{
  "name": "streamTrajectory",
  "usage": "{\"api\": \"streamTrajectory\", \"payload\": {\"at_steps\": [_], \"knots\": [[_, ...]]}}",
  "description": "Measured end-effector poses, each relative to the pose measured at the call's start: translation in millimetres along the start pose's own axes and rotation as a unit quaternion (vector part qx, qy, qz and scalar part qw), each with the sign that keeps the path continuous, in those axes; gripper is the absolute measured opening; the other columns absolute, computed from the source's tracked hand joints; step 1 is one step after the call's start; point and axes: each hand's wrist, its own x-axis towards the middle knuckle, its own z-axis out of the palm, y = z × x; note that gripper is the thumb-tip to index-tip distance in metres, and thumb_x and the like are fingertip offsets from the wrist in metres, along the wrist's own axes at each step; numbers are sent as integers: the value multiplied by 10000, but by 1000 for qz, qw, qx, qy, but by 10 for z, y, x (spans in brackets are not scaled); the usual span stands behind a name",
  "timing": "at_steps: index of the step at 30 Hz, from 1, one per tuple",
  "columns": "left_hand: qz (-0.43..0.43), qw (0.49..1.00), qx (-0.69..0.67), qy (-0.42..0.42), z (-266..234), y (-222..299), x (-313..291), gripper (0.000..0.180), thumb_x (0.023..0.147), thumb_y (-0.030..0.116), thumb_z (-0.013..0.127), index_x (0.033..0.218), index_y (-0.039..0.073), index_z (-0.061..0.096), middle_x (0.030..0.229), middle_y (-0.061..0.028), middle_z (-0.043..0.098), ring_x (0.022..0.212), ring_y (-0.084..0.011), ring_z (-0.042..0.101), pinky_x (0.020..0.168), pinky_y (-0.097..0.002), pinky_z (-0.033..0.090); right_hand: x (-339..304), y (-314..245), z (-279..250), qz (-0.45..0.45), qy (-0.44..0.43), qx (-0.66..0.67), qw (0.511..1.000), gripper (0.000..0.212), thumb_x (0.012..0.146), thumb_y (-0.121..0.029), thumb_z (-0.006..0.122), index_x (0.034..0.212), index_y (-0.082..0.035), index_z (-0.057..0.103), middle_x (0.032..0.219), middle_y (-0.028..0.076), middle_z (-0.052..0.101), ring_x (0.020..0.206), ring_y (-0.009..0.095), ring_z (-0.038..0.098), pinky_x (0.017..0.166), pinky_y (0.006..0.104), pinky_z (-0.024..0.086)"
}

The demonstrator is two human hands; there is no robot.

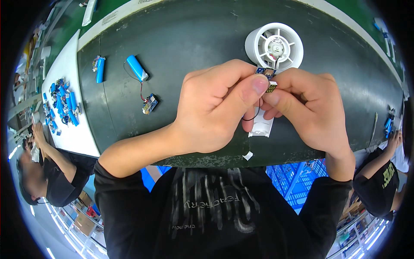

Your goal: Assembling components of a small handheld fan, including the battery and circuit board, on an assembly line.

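My left hand and my right hand meet right of the middle, over the dark green table. Both are closed in pinches on a small blue circuit board. A little segment display shows between the fingertips, near my right thumb. From there a thin dark wire loops down below my left fingers. Just beyond my hands lies a white round fan head with spokes and a motor hub. A white open handle shell shows below my fingers; its upper part is hidden.
Left of my hands lie a blue battery cell wired to a board, and another cell. A white sheet bears several such cells. A white scrap lies near the front edge. Blue crates stand below; people work at both sides.
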Motion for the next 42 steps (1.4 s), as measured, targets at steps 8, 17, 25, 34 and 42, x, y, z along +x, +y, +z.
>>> {"api": "streamTrajectory", "payload": {"at_steps": [8, 17, 25, 34, 42], "knots": [[-18, 999, -27, 6, 21, -4, 8, 224, 978, 140, 518, 873, -34, 612, 620, -51, 621, 486, -82, 579, 440, -220, 445, 10, 12, 26, -9, 19, 8, 1000, 105, 890, -39, 611, 849, 57, 617, 721, 90, 672, 640, 136, 670, 587, 246, 539], [-31, 999, -45, 0, -64, 105, 43, 240, 988, 168, 508, 896, -34, 600, 695, -52, 602, 504, -88, 553, 460, -229, 421, 44, -72, -44, -88, 47, -17, 995, 120, 867, -62, 651, 808, 33, 607, 645, 56, 639, 539, 95, 603, 488, 232, 462], [-49, 988, -135, 58, -214, 51, 128, 219, 968, 164, 524, 943, -42, 593, 818, -123, 618, 537, -151, 564, 508, -261, 446, 74, -226, -30, 63, -66, -70, 993, 298, 858, -247, 671, 793, 37, 610, 619, 93, 636, 477, 140, 613, 438, 282, 475], [-10, 993, -82, 87, -571, 291, 955, 192, 914, 150, 588, 931, -41, 579, 807, -109, 599, 540, -167, 582, 494, -298, 473, 1008, -333, -368, 12, 73, -33, 997, 161, 894, -105, 531, 783, 5, 572, 542, 66, 576, 402, 134, 538, 363, 273, 405], [35, 969, -62, 235, -673, 392, 2362, 307, 836, 45, 553, 1125, -53, 514, 778, -135, 592, 548, -223, 622, 484, -323, 509, 2247, -493, -876, -4, 230, -189, 955, 200, 768, -53, 497, 688, 65, 637, 568, 188, 636, 472, 275, 641, 509, 371, 532]]}}
